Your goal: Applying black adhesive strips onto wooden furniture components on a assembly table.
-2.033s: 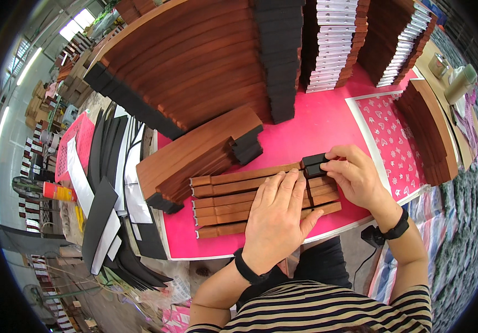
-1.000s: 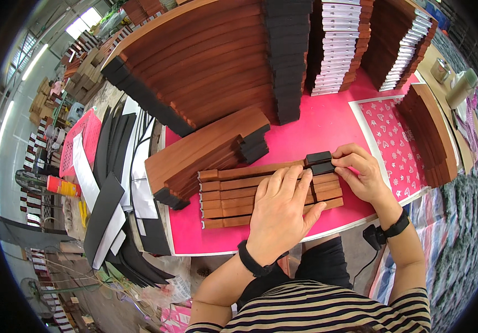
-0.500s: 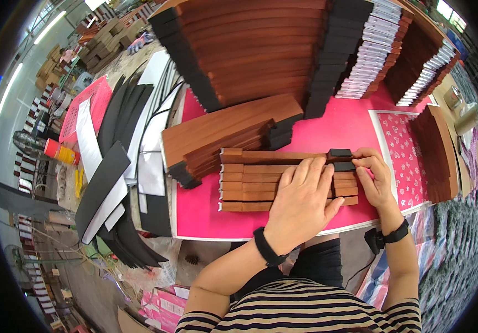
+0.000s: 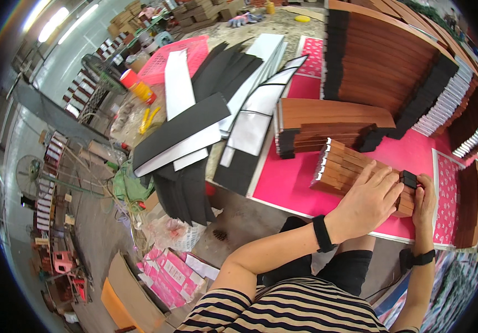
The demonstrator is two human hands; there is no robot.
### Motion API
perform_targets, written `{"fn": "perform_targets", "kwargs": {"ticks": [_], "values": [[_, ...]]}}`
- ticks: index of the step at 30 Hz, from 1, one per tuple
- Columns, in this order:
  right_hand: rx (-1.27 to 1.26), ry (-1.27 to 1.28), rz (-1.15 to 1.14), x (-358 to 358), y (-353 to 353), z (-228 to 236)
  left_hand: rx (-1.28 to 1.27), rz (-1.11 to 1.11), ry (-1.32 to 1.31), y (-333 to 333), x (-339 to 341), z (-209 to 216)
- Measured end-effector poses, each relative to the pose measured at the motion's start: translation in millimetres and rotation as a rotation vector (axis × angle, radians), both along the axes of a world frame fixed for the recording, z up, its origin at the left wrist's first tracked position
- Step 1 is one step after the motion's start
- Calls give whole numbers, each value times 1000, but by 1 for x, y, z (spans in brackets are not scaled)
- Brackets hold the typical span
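A row of brown wood-grain strips (image 4: 343,167) stands on the pink tabletop (image 4: 300,191), turned at an angle, with pale ends at its left. Across its top my left hand (image 4: 364,201) lies with fingers extended and slightly apart. My right hand (image 4: 425,201) grips the row's right end, fingers bent around the corner beside black-wrapped ends (image 4: 408,178). Part of the row is hidden under my left hand. Just behind it lies a low pile of longer brown pieces (image 4: 333,115) with black-wrapped ends.
A tall stack of brown pieces (image 4: 386,66) rises at the back right. Black and white strips (image 4: 186,130) overlap on the worktable to the left, near a pink basket (image 4: 175,58). More brown pieces (image 4: 470,205) stand by the right edge. Cardboard (image 4: 131,294) lies on the floor.
My view has swung left, so the table appears further right. The strip row now sits slanted, its brown and black ends lined up closer, with both hands still on it.
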State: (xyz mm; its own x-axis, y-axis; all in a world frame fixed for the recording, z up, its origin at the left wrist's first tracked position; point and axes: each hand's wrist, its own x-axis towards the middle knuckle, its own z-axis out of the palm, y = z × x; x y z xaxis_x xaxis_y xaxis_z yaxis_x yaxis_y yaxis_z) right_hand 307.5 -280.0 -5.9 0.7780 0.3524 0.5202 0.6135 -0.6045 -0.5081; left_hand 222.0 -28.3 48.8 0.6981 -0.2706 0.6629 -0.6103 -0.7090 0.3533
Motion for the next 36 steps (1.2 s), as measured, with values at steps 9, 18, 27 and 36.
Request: {"fn": "perform_targets", "kwargs": {"ticks": [9,18,27,36], "values": [[95,-62,-105,14,-31,-14,35,523,72,170,-68,15],[73,-266,219,-63,100,66,123,881,466,247,-74,-22],[-136,-291,710,-114,261,73,-104,893,390,255,-63,-20],[-59,-293,616,-78,343,59,-848,244,631,277,-62,-22]]}}
